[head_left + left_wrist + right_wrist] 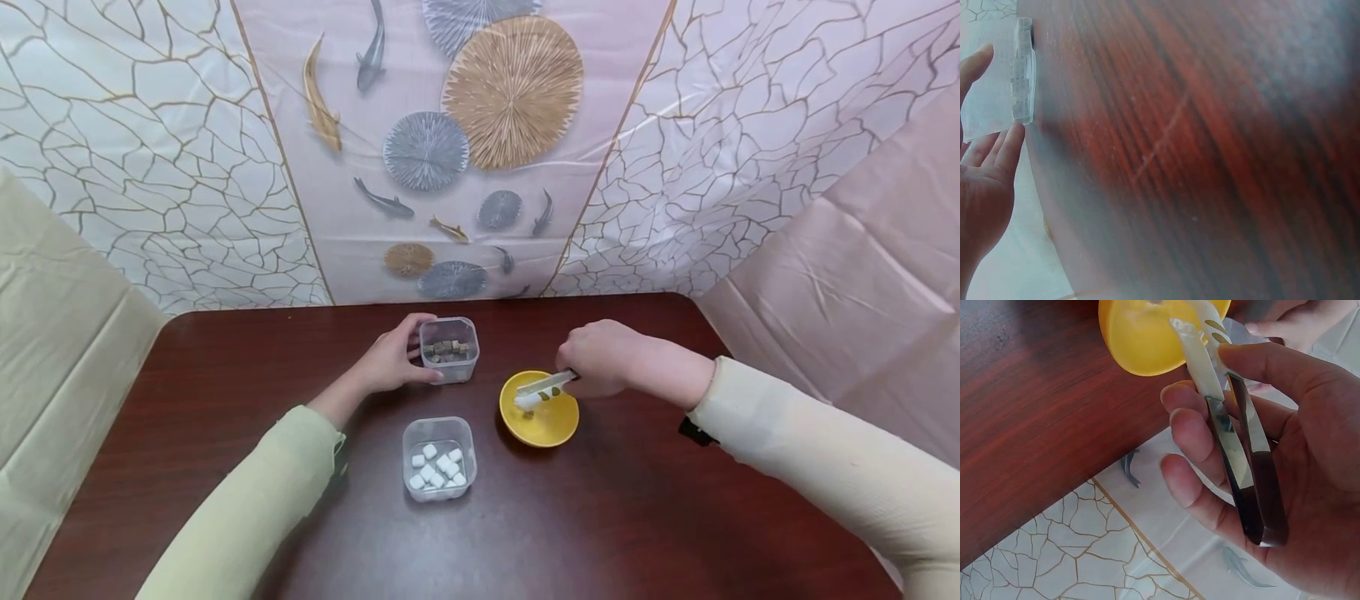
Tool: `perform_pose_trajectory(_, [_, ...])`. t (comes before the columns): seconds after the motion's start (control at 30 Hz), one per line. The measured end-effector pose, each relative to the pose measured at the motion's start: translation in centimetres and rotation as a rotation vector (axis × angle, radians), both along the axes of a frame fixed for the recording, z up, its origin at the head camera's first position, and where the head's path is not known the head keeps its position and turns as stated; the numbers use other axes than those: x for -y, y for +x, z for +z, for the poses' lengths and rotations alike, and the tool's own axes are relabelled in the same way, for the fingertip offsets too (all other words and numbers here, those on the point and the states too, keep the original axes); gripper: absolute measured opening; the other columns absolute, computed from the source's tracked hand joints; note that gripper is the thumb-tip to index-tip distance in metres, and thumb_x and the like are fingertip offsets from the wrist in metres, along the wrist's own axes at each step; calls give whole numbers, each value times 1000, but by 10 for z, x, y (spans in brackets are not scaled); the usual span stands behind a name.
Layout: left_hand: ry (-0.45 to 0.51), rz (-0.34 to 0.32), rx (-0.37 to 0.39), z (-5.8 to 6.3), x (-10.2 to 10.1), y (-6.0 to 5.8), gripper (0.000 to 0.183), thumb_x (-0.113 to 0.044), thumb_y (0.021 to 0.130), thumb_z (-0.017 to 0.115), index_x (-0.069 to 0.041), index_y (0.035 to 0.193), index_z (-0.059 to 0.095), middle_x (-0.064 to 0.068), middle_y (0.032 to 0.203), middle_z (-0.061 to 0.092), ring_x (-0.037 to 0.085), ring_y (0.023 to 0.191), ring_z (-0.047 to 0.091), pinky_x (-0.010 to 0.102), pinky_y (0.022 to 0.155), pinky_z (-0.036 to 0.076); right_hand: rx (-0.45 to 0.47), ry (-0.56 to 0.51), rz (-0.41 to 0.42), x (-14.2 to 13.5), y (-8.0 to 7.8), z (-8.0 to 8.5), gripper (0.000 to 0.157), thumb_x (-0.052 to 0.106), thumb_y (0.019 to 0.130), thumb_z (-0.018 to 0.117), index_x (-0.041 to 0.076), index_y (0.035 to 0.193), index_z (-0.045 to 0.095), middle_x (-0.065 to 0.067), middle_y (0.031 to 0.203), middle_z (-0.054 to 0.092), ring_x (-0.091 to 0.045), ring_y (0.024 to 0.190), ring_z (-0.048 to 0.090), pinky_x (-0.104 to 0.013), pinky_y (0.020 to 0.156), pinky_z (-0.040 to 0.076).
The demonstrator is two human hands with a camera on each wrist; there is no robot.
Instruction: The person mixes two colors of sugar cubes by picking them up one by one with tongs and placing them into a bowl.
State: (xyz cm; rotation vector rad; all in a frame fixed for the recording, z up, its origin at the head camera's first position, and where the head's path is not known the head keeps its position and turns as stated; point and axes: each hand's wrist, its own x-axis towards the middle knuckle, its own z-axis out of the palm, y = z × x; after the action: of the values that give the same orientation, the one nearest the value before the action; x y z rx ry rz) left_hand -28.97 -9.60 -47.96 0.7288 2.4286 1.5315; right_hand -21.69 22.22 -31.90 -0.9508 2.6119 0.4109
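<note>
My right hand (600,357) grips a pair of tongs (1235,444) with white slotted ends and dark, shiny handles. The tong tips reach down into a yellow bowl (540,433), where a small brown cube (528,414) shows just below them. Whether the tips touch that cube, I cannot tell. My left hand (390,358) holds a clear plastic container (459,372) at its left side, thumb towards the front and fingers behind; brown cubes (450,347) lie inside. The left wrist view shows the same container (991,94) between thumb and fingers.
Nearer me on the dark wood table (360,533) stands a second clear container (439,429) with several white cubes (442,467). Behind the table's far edge hangs a patterned cloth (360,267), with plain cloth at both sides.
</note>
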Motion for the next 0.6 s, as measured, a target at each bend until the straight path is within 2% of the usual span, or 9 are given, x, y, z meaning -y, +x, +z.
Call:
perform_pose_trajectory(0.23, [-8,3,-7,3,0,0,89,-4,79,95,-6,152,44,25,146,58,39,137,60,44,110,55,-22,-21,-25,-2,-1,14,24,27,93,79,22,74,66,7,67,54,-14,63,48,-31,55,44])
perform_pose_trajectory(0.43, [-10,0,5,2,0,0,89,-5,80,95,-6,153,44,25,145,59,39,138,59,45,110,55,-110,-105,27,3,-4,27,23,27,92,79,22,74,65,7,66,51,-14,64,50,-37,54,47])
perform_pose_trajectory(0.6, [-4,-9,5,0,0,0,89,-5,80,94,-5,153,43,25,148,57,40,139,58,45,111,54,-162,-136,76,14,-9,32,24,27,93,77,20,76,62,6,69,55,-18,67,58,-43,55,52])
